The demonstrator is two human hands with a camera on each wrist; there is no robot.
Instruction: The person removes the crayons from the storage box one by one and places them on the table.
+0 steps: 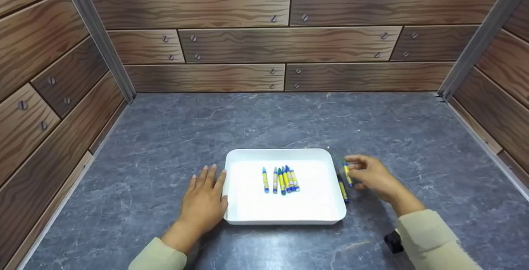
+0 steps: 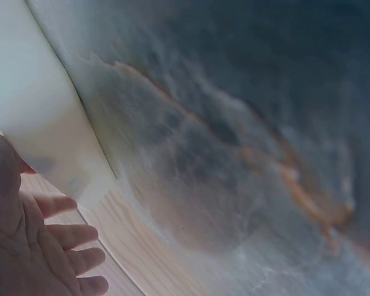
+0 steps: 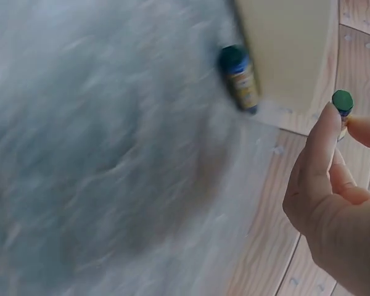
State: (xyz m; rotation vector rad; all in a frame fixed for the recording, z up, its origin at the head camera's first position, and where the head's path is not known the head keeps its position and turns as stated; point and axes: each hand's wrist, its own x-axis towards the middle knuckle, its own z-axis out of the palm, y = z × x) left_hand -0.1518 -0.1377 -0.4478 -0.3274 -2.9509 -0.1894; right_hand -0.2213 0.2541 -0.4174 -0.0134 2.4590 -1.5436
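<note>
- Head view, tray: one shallow white tray, rectangular, on a grey marbled tabletop. Near its middle we count at least six wax crayons in yellow-and-blue wrappers, one slightly apart at the left; overlap at the right of the group keeps our tally inexact.
- Head view, outside the tray: two pieces. One loose crayon lies along the right edge; one held crayon is just right of it.
- Head view, hands: left hand, flat, fingers straight and spread, at the tray's left edge; right hand, thumb and fingers brought together on the held crayon.
- Head view, progress: we judge the work well along if the tray is being filled, with most visible crayons inside and two left to place. One moment does not tell us the direction of travel.
- Left wrist view: left hand beside the tray's pale wall, fingers extended and apart, gripping nothing that we can see. No crayon shows.
- Right wrist view: held crayon, green-ended, pinched between thumb and fingers. Loose crayon, also green at one end, sits on the tabletop just beside the tray wall; whether they touch, we cannot tell.
</note>
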